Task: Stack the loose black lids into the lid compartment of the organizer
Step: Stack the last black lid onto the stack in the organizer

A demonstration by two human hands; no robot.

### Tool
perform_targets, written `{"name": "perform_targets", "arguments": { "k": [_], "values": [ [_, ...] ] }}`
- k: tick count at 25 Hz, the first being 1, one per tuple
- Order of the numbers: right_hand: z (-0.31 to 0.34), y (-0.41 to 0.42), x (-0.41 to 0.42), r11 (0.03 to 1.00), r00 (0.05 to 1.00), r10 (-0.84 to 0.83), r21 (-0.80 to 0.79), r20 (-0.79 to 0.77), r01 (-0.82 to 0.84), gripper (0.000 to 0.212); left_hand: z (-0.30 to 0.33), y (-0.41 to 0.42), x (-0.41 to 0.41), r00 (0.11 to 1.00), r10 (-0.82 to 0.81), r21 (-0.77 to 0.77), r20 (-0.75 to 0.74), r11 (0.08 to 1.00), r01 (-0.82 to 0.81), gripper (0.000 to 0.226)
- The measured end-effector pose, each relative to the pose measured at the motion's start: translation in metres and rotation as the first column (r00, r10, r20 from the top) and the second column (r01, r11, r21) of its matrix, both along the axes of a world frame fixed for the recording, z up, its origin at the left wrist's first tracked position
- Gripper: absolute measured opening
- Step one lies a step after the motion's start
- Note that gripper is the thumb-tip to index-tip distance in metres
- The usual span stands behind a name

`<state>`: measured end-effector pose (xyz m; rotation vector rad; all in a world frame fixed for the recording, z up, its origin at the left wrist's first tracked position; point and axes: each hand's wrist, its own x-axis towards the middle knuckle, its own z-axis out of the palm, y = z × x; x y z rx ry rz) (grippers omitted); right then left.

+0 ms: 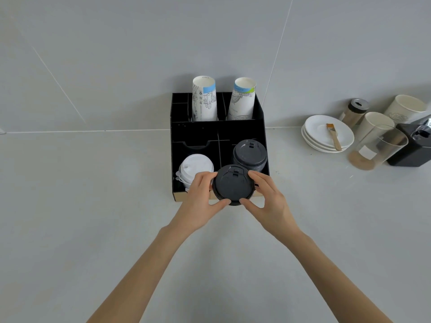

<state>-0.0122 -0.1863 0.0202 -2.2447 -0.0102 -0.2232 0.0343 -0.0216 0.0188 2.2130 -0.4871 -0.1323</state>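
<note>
A black organizer (193, 134) stands against the wall on the grey counter. Its front right compartment holds a stack of black lids (250, 153). White lids (197, 167) fill the front left compartment. Both hands hold a small stack of black lids (233, 184) just in front of the organizer's front edge, slightly above the counter. My left hand (201, 194) grips its left rim with thumb below and fingers on top. My right hand (265, 198) grips the right rim the same way.
Two stacks of printed paper cups (204, 100) stand in the organizer's back compartments. At the right are stacked white saucers (326, 132) with a small brush, a glass jar (375, 150), paper cups, a shaker and a black machine (412, 145).
</note>
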Motion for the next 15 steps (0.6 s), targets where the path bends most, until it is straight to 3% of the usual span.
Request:
{"name": "perform_targets", "arguments": {
  "k": [15],
  "values": [
    [0.017,-0.052,0.06,0.996,0.995,-0.06,-0.075,-0.08,0.054,0.054,0.012,-0.051,0.066,0.999,-0.04,0.093,-0.006,0.995,0.04,0.061]
  ]
}}
